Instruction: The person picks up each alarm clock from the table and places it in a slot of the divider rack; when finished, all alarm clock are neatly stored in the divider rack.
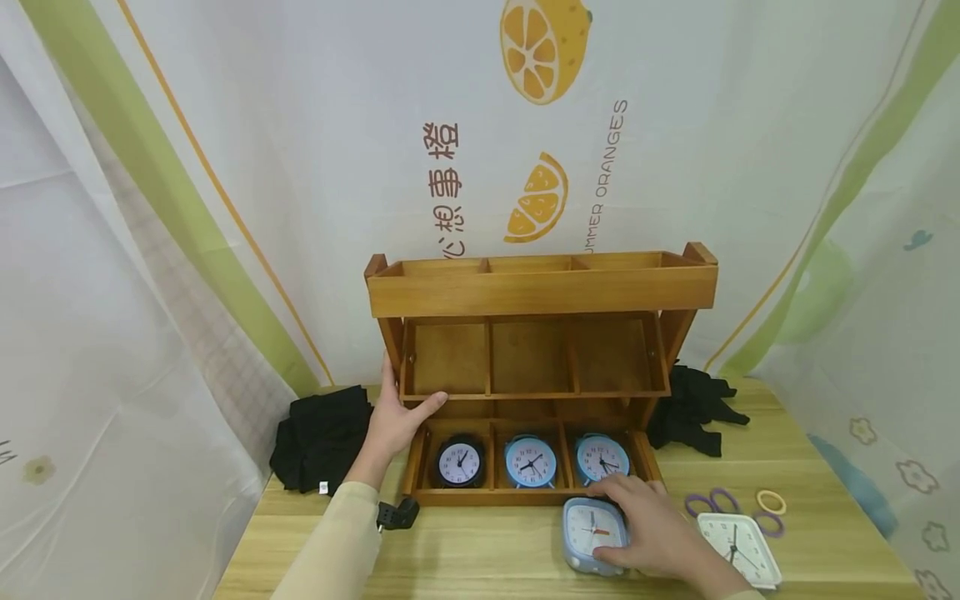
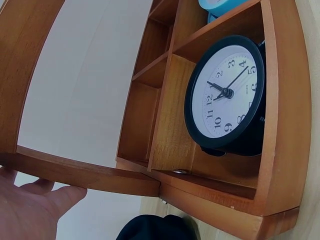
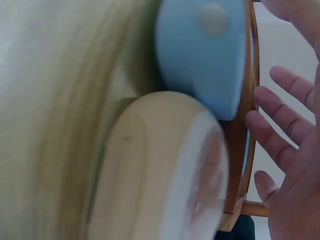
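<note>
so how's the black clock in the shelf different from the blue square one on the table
The black clock is round and stands upright in the shelf's bottom-left compartment, untouched; the blue square clock lies face-up on the table under the right hand. Both have white dials with black numerals.

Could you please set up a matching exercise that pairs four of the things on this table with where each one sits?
Things:
1. black clock
2. square blue clock
3. white clock
4. black cloth

Places:
A. on the table, under the right hand
B. left compartment of the wooden organizer's bottom row
C. on the table, left of the organizer
D. near the table's right front, beside the hair ties

Pairs: 1-B, 2-A, 3-D, 4-C
</note>
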Tool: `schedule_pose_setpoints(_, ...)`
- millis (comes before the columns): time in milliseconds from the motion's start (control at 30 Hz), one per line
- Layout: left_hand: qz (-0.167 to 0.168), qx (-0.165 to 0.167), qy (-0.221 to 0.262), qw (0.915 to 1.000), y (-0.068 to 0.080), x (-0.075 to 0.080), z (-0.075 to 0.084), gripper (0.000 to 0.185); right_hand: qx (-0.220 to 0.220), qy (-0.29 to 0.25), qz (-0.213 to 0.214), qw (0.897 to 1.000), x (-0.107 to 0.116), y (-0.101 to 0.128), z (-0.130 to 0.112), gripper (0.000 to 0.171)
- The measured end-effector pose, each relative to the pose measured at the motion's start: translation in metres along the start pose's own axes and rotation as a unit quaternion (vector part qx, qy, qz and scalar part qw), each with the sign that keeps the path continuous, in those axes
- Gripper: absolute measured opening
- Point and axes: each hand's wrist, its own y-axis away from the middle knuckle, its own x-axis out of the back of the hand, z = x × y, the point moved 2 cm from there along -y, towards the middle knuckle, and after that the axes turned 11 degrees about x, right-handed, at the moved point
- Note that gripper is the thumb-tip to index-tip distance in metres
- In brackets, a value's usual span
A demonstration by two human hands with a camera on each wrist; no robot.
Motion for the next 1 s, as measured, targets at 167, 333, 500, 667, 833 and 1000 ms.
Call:
schedule_pose_setpoints(167,0.0,0.0,0.001,1.0,-0.001,0.0,0.0,0.123,-0.015,0.004,-0.014,1.0,-0.002,0.004,-0.002,0.076)
schedule_pose_setpoints(333,0.0,0.005,-0.002,1.0,-0.001,0.0,0.0,0.123,-0.016,0.008,-0.007,1.0,-0.004,0.007,-0.005,0.079)
schedule_pose_setpoints(500,0.001,0.009,-0.003,1.0,0.0,0.0,0.0,0.124,-0.053,0.007,-0.038,0.998,-0.009,0.007,-0.009,0.09)
schedule_pose_setpoints(667,0.001,0.008,0.0,1.0,0.0,0.0,0.0,0.124,-0.079,0.016,-0.073,0.994,-0.013,0.006,-0.015,0.1)
schedule_pose_setpoints(833,0.001,0.005,0.004,1.0,0.001,0.0,0.0,0.124,-0.05,-0.018,-0.085,0.995,-0.019,0.005,-0.016,0.098)
schedule_pose_setpoints(1000,0.0,0.004,0.007,1.0,0.001,0.001,-0.001,0.123,-0.055,-0.064,-0.105,0.991,-0.025,0.003,-0.015,0.097)
